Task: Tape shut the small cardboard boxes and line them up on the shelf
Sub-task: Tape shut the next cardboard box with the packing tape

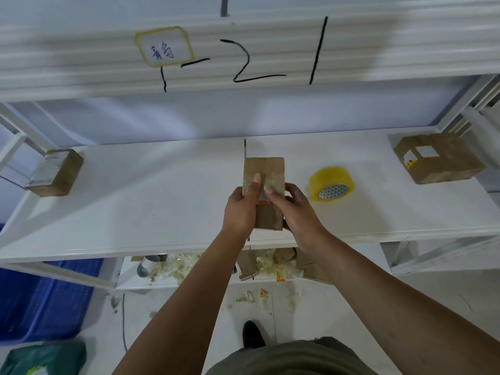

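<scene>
- Small cardboard box (263,169) at frame centre, held just above the white shelf (162,198), long side running away from the camera.
- Glossy clear tape across its upper face; small orange sticker near the middle, print too small to read.
- Left hand (242,209) gripping the box's left side, thumb laid flat on the taped face, fingers wrapped round the edge and mostly hidden.
- Right hand (295,209) gripping the right side, thumb pressing the tape just beside the left thumb, fingers curled behind the box.
- Yellow tape roll (331,185) on the shelf just right of the hands, tilted, patterned core facing the camera.
- Second cardboard box (55,173) at the shelf's far left, pale label on its top, text unreadable.
- Third cardboard box (438,161) at the far right, taped, with a white label and a yellow-red sticker, both illegible.
- White paper label (163,47) on the beam in the upper part of the frame, bordered in yellowish tape, two handwritten blue Chinese characters, apparently 青岛.
- Black marker strokes (257,63) beside it: short vertical, dash, "2", long vertical.
- Tape scraps and cardboard pieces (189,266) on the lower shelf below.
- Blue crate (40,299) at lower left.
</scene>
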Available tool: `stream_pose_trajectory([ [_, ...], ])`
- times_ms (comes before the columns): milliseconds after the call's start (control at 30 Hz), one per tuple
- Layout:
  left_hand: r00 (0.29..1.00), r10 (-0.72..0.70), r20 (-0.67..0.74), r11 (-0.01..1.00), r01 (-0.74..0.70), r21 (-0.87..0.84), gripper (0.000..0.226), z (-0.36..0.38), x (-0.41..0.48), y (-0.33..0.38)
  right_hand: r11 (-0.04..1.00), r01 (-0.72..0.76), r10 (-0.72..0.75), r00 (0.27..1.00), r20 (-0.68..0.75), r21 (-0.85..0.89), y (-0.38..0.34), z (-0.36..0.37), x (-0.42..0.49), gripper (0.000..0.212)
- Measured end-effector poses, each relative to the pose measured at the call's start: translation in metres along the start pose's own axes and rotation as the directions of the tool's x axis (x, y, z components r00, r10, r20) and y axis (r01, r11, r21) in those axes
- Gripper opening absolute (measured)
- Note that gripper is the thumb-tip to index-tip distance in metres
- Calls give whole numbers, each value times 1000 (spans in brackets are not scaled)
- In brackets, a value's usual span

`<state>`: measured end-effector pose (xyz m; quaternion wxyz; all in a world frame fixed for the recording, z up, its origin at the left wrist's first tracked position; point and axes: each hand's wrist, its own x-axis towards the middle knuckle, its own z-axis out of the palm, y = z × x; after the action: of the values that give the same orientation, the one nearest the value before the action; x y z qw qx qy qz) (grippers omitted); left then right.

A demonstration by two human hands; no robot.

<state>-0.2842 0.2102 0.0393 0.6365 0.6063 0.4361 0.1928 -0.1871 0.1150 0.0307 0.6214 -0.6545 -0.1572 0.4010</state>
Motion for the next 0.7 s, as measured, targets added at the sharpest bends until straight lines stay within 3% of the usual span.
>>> stream_pose_trajectory([
  [133, 999, 9, -33, 998, -7, 58, 71, 11, -11, -3, 991, -92, 94, 996, -10, 93, -5, -14, -2, 40],
  [300, 995, -84, -45, 992, 88, 93, 66, 16, -17, -7, 997, -66, 64, 996, -57, -27, 3, -18, -13, 58],
  [367, 993, -103, -64, 941, 119, 318, 71, 15, -20, -10, 996, -71, 66, 994, -90, -52, 7, -19, -18, 67],
  [433, 977, 60, -206, 795, 79, 602, 69, 11, -27, -14, 992, -50, 30, 986, -166, -115, 11, -19, -19, 64],
  [467, 962, 147, -232, 803, 20, 596, 71, 12, -34, -14, 988, -33, 3, 981, -192, -154, 12, -19, -19, 61],
  [533, 975, 173, -137, 923, -112, 367, 79, 15, -42, -11, 990, 17, -40, 987, -155, -142, 13, -14, -19, 49],
  [600, 990, 135, -30, 977, -128, 172, 81, 17, -45, -7, 996, 75, -74, 997, -30, 39, 14, -9, -21, 33],
  [700, 990, 109, -87, 992, -113, -49, 48, -1, -46, -2, 972, 156, -176, 979, 101, 175, 13, -6, -26, 32],
])
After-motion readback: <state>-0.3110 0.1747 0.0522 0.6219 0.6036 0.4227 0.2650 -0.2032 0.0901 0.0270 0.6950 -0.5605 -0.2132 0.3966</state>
